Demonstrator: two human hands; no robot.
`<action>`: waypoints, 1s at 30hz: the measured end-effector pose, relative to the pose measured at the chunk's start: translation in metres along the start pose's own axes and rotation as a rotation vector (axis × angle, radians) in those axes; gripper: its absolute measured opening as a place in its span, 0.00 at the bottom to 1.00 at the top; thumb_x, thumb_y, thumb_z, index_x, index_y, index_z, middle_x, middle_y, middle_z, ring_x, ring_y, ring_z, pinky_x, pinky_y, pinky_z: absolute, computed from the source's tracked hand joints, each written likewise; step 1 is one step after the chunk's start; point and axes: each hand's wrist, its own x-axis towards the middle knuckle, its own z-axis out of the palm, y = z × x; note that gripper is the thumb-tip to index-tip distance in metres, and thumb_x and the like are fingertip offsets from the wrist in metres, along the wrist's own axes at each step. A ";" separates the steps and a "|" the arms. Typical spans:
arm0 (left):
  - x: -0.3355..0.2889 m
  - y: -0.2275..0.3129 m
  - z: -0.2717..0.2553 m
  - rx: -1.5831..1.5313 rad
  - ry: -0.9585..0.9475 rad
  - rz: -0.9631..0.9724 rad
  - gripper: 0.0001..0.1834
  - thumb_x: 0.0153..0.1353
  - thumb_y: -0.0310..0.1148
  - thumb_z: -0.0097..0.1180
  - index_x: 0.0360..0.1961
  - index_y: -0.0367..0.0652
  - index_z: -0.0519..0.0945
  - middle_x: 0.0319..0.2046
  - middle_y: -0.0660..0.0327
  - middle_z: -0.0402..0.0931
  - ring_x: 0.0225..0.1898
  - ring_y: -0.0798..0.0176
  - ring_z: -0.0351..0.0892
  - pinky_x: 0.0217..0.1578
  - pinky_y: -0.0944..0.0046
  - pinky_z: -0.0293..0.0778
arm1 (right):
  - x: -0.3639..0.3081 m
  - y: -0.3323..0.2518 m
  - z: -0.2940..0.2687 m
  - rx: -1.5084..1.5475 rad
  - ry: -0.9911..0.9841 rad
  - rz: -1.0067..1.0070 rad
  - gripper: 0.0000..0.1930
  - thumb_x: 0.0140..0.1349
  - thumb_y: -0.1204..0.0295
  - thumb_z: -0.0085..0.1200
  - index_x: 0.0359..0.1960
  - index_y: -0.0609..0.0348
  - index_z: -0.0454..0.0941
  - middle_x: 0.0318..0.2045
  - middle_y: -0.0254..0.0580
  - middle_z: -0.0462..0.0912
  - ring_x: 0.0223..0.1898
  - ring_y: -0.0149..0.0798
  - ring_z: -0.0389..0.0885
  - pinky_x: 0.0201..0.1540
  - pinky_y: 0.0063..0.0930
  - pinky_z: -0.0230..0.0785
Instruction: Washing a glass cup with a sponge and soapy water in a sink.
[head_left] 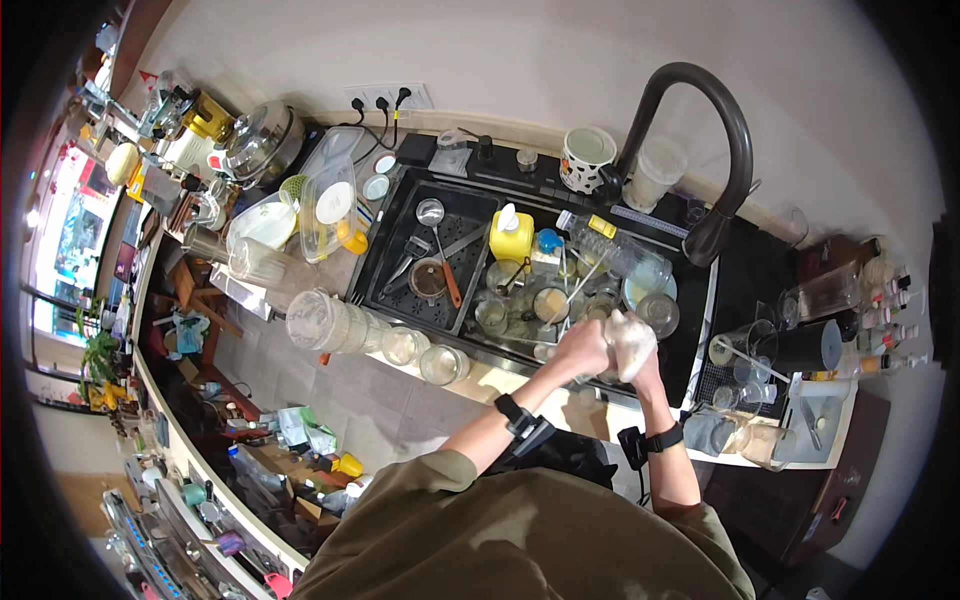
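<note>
both hands meet over the near edge of the sink (pixel 472 325), in front of its crowded right-hand section. the left hand (pixel 582 348) is curled, knuckles up, close against the right; its grip looks narrow, but i cannot tell what, if anything, is inside it. the right hand (pixel 645 369) is largely covered by a white foamy mass (pixel 629 338), which sits at the front of the hands, just beside the glassware; whether the right grip closes on something under that white i cannot tell. each wrist wears a black strap with a small dark block.

just beyond the hands, a clear glass (pixel 657 314) stands near a pale blue dish (pixel 655 270). left of these, a glass jar (pixel 491 316) and a small round cup (pixel 550 304) sit among thin sticks and other clear vessels. a clear plastic bottle (pixel 620 247) lies tilted behind them, and a yellow bottle (pixel 512 236) with a white top stands near the divider. the left section, black, holds a metal ladle (pixel 430 211) and an orange handle (pixel 453 291).

on the table (pixel 490 385), at its near edge, two open glass jars (pixel 444 365) stand beside a lying stack of clear cups (pixel 330 322). a dark curved tap (pixel 742 130) arches over the right side.
</note>
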 end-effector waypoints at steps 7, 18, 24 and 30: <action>0.007 -0.027 0.018 0.116 0.144 0.277 0.21 0.47 0.33 0.62 0.41 0.30 0.76 0.32 0.40 0.80 0.36 0.40 0.83 0.39 0.48 0.79 | 0.000 -0.008 0.011 0.015 0.085 0.161 0.07 0.55 0.74 0.54 0.36 0.59 0.78 0.33 0.50 0.78 0.35 0.54 0.80 0.36 0.43 0.71; 0.001 -0.090 -0.018 -0.320 0.319 0.015 0.28 0.40 0.31 0.67 0.46 0.37 0.76 0.41 0.46 0.83 0.47 0.49 0.83 0.49 0.57 0.77 | -0.007 -0.057 -0.040 -0.227 0.107 0.218 0.09 0.47 0.79 0.54 0.32 0.60 0.73 0.33 0.50 0.73 0.37 0.55 0.77 0.36 0.43 0.71; 0.011 -0.120 -0.022 -0.287 0.607 -0.139 0.32 0.33 0.33 0.74 0.45 0.40 0.77 0.39 0.55 0.83 0.42 0.56 0.85 0.46 0.60 0.78 | -0.029 -0.050 -0.039 -0.282 0.072 0.264 0.10 0.48 0.78 0.55 0.34 0.60 0.76 0.35 0.49 0.76 0.39 0.54 0.78 0.38 0.42 0.73; 0.018 -0.132 -0.016 -0.236 0.635 -0.244 0.32 0.32 0.32 0.75 0.44 0.40 0.77 0.39 0.53 0.83 0.43 0.54 0.84 0.46 0.59 0.79 | -0.035 -0.047 -0.043 -0.262 0.059 0.249 0.10 0.50 0.77 0.55 0.36 0.58 0.79 0.35 0.49 0.77 0.39 0.54 0.79 0.37 0.43 0.74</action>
